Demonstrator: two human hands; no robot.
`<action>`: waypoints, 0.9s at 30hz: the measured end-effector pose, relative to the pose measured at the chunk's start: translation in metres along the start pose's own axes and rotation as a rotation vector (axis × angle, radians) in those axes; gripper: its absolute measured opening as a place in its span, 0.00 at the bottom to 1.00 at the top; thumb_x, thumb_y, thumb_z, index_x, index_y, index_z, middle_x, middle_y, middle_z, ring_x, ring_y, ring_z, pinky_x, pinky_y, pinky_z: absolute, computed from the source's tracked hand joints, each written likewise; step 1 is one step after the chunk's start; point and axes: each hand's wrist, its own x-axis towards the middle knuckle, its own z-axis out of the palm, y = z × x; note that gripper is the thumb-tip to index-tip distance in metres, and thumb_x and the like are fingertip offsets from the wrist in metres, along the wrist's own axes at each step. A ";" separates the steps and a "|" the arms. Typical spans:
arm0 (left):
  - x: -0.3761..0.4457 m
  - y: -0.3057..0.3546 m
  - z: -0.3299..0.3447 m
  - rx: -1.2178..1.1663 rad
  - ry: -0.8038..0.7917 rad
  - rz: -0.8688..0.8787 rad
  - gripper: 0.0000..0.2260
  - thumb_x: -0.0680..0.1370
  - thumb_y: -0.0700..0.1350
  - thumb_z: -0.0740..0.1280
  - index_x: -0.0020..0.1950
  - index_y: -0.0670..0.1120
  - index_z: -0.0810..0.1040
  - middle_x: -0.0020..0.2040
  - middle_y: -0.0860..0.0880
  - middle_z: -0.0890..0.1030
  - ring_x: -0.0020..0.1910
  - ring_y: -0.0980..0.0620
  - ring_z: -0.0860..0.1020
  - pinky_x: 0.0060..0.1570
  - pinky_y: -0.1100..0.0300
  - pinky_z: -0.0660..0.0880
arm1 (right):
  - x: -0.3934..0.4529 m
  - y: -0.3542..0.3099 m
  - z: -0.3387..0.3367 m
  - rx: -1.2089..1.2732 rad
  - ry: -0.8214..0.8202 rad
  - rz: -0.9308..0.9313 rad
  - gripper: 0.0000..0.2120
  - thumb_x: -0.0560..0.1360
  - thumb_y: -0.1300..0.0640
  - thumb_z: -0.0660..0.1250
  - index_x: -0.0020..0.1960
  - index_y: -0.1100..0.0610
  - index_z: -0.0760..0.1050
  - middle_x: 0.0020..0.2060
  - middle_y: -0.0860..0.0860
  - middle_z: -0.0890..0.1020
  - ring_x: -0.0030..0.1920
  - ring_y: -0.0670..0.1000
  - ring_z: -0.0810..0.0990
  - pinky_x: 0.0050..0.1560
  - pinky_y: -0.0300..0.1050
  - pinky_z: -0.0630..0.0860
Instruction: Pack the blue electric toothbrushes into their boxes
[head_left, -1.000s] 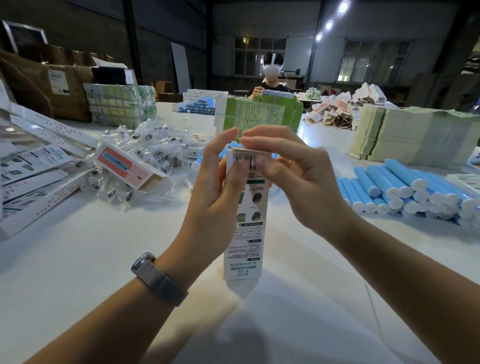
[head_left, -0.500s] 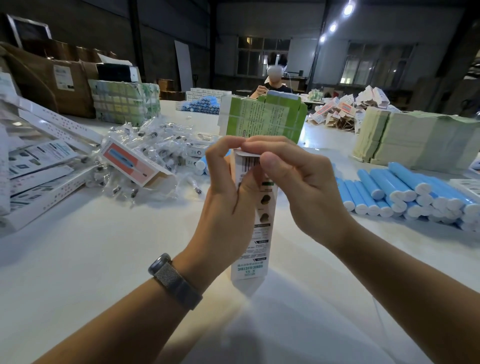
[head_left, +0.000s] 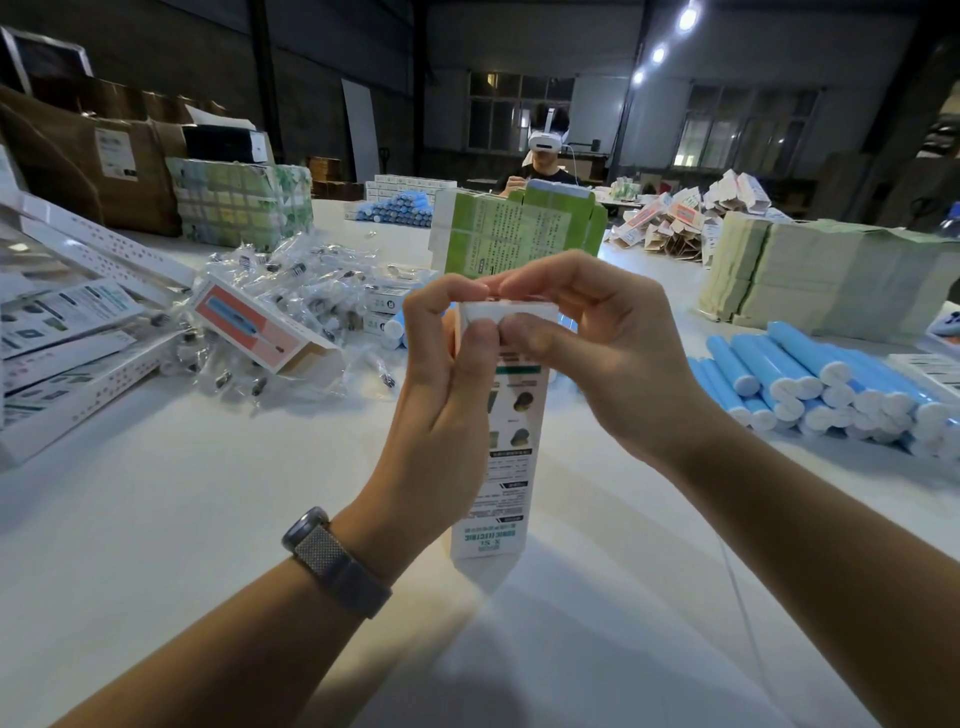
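Centre of the white table (head_left: 156, 519): one toothbrush box (head_left: 506, 447) held upright, its printed face toward the camera and upside down. Legible text near its lower end reads "SONIC ELECTRIC"; finer print and four small product pictures above it cannot be read. Left hand (head_left: 441, 395) grips the box's upper left side, thumb pressed on the front just under the top flap. Right hand (head_left: 597, 353) pinches the top flap, fingers curled over the closed end. Box's lower flap points down, just above the tabletop. Blue toothbrush handles (head_left: 810, 379) lie stacked to the right, well apart from the hands. Bagged brush heads (head_left: 291, 301) are heaped left, beside a box with an orange panel (head_left: 260, 332). Green carton (head_left: 514, 234) stands behind the hands. Dim warehouse room, ceiling lamps lit; a seated person (head_left: 545, 166) at the far end.
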 end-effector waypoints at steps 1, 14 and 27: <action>0.000 0.000 0.000 0.021 -0.002 0.015 0.06 0.84 0.52 0.55 0.57 0.63 0.68 0.55 0.45 0.78 0.48 0.33 0.79 0.45 0.31 0.77 | -0.001 0.000 0.001 -0.001 0.008 0.006 0.06 0.74 0.66 0.68 0.48 0.56 0.78 0.51 0.59 0.84 0.53 0.61 0.82 0.46 0.67 0.79; -0.002 0.001 0.002 0.149 -0.043 0.105 0.11 0.85 0.47 0.54 0.67 0.58 0.60 0.56 0.54 0.79 0.48 0.41 0.81 0.45 0.33 0.79 | 0.002 -0.008 0.000 -0.231 0.093 -0.092 0.06 0.75 0.64 0.69 0.44 0.55 0.77 0.45 0.57 0.85 0.47 0.61 0.83 0.39 0.63 0.80; -0.003 0.006 0.001 0.220 -0.042 0.101 0.10 0.86 0.43 0.52 0.65 0.56 0.61 0.50 0.54 0.78 0.44 0.43 0.81 0.41 0.36 0.79 | 0.010 -0.028 -0.006 -0.270 0.029 0.043 0.03 0.73 0.63 0.73 0.42 0.58 0.81 0.43 0.51 0.87 0.46 0.49 0.86 0.49 0.49 0.83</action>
